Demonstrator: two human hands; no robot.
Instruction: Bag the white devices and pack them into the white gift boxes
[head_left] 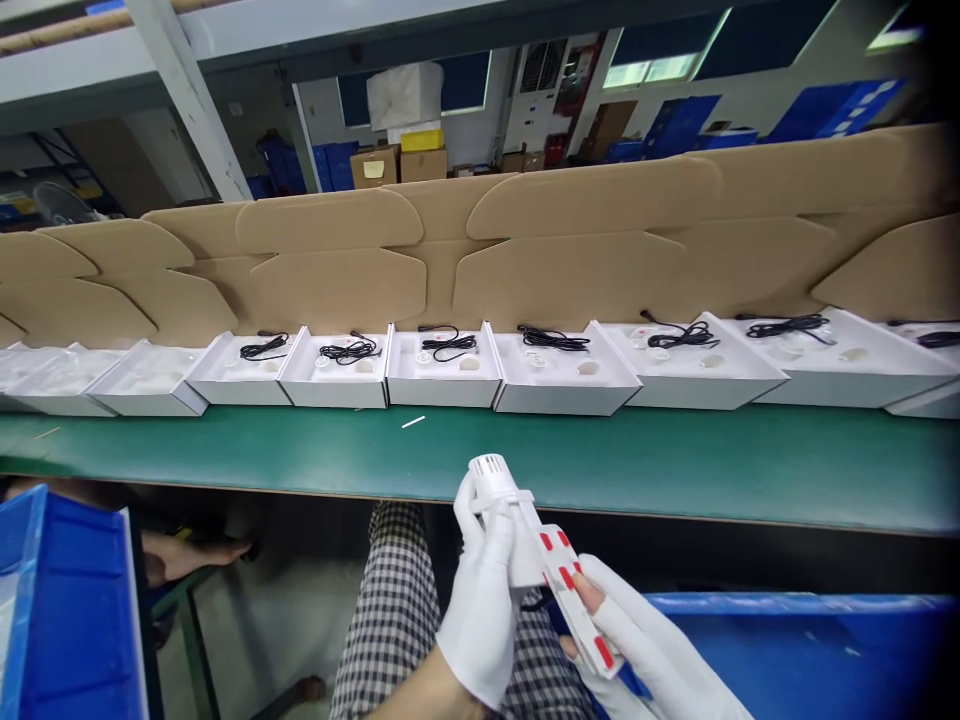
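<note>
Pointing up-left, white device (525,540) held diagonally between left hand (480,600), right hand (652,650).

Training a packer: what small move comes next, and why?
Probably lift the white ribbed-head plastic device toward the open white cardboard box ahead: left hand and right hand hold it below the green bench; that box holds one black cable.

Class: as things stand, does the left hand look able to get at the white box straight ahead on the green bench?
Probably yes: open green bench lies before the white box, though the left hand grips a white device.
</note>
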